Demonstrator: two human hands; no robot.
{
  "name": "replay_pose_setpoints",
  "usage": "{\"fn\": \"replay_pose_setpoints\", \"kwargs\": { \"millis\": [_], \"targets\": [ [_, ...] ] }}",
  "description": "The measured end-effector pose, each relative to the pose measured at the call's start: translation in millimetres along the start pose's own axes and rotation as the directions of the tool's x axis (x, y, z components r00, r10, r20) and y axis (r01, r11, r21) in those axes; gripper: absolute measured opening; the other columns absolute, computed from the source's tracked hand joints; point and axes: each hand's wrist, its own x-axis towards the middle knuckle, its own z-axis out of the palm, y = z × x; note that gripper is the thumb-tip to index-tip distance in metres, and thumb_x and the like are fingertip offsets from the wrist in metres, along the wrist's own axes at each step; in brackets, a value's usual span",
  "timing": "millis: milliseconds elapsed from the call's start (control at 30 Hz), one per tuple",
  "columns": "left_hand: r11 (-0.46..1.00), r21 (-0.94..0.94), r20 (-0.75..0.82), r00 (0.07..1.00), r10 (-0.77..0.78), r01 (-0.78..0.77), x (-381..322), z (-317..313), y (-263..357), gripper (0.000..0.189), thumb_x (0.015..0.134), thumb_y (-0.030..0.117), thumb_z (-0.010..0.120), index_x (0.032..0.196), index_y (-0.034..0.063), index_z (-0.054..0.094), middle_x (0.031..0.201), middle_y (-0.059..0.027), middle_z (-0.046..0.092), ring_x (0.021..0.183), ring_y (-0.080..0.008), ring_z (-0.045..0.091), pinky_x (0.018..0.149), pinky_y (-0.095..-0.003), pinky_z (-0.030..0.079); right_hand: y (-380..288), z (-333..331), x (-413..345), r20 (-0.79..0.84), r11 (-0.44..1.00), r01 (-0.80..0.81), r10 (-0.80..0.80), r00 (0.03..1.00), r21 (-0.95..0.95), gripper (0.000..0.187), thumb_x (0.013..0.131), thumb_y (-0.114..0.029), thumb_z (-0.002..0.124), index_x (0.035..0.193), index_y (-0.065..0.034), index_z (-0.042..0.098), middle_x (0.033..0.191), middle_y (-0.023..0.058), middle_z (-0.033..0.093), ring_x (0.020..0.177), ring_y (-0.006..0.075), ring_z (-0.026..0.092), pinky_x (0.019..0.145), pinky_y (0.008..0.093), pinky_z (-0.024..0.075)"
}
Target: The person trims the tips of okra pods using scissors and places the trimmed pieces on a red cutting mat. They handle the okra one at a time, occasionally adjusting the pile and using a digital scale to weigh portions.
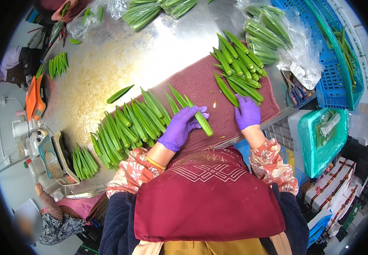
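Note:
My left hand (182, 126), in a purple glove, holds a green okra pod (203, 122) between thumb and fingers. Other okra pods lie just beyond its fingertips, partly covered by the hand. My right hand (247, 113), gloved alike, has its fingers on the stem end of an okra pod (225, 89) at the near side of a loose okra pile (241, 63). The pile rests on a dark red cloth (200, 79). Left of my left hand, a long row of okra pods (129, 124) lies side by side, with one single pod (120, 94) beyond it.
Bagged okra (267, 35) lies at the right, near scissors (294, 89) and a blue crate (330, 79). More bagged okra (142, 14) sits at the far side of the metal table (107, 60). Scales (63, 159) stand at the left, where other people (56, 223) are nearby.

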Motion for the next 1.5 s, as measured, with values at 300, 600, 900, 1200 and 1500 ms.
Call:
{"fn": "replay_pose_setpoints", "kwargs": {
  "millis": [300, 600, 900, 1200, 1500],
  "targets": [
    [0.996, -0.014, 0.127, 0.988, 0.088, -0.087, -2.9, 0.7, 2.7, 0.037, 0.093, 0.023, 0.049, 0.12, -0.0019, 0.052, 0.123, -0.0138, 0.055, 0.115, -0.0221, 0.052, 0.098, -0.0356, 0.04, -9.4, -15.4, -14.8, 0.585, -0.216, -0.604, -0.151, 0.797, 0.767, 0.038, 0.089, -0.02, 0.057, 0.119, 0.0012, 0.051, 0.096, 0.0063, 0.063, 0.07, 0.0086, 0.052, 0.066, 0.023, 0.0446],
    [0.957, 0.02, 0.289, 0.918, 0.272, -0.29, -8.4, 3.5, 13.7, 0.036, 0.091, 0.025, 0.05, 0.121, 0.004, 0.054, 0.143, -0.0148, 0.034, 0.127, -0.0239, 0.04, 0.105, -0.0369, 0.031, -24.0, -33.5, -26.6, 0.517, -0.537, -0.739, -0.531, 0.671, 0.407, 0.04, 0.091, -0.022, 0.053, 0.123, 0.0009, 0.046, 0.095, 0.0103, 0.062, 0.066, 0.0109, 0.051, 0.061, 0.0247, 0.0415],
    [0.98, 0.048, 0.099, 0.977, 0.189, -0.194, -8.7, 4.6, 9.6, 0.035, 0.092, 0.022, 0.051, 0.119, -0.0009, 0.055, 0.122, -0.0101, 0.056, 0.114, -0.017, 0.05, 0.099, -0.0308, 0.036, -37.7, -27.8, -31.8, 0.619, -0.342, -0.664, -0.245, 0.746, 0.665, 0.026, 0.094, -0.022, 0.049, 0.11, -0.0029, 0.057, 0.086, 0.0039, 0.061, 0.065, 0.0082, 0.051, 0.058, 0.0223, 0.0406],
    [0.973, 0.171, -0.106, 0.979, 0.172, -0.153, -5.6, 28.2, 3.3, 0.027, 0.088, 0.016, 0.061, 0.108, -0.0008, 0.064, 0.099, -0.003, 0.064, 0.09, -0.0087, 0.056, 0.081, -0.022, 0.043, -58.4, -32.2, -26.4, 0.383, 0.122, -0.383, 0.022, 0.923, 0.916, 0.017, 0.089, -0.018, 0.058, 0.094, -0.0017, 0.061, 0.078, 0.0003, 0.059, 0.066, 0.0062, 0.05, 0.06, 0.02, 0.0419],
    [0.989, 0.002, -0.015, 0.989, 0.145, -0.145, 15.7, 28.0, -27.9, 0.025, 0.087, 0.013, 0.062, 0.109, 0.0004, 0.063, 0.1, -0.0024, 0.063, 0.084, -0.0065, 0.055, 0.073, -0.0197, 0.043, -61.7, -26.1, -22.1, 0.287, 0.383, -0.294, 0.078, 0.955, 0.875, 0.02, 0.077, -0.017, 0.068, 0.089, -0.0039, 0.059, 0.077, 0.0069, 0.057, 0.067, 0.0182, 0.056, 0.06, 0.0283, 0.0443]
  ]
}}
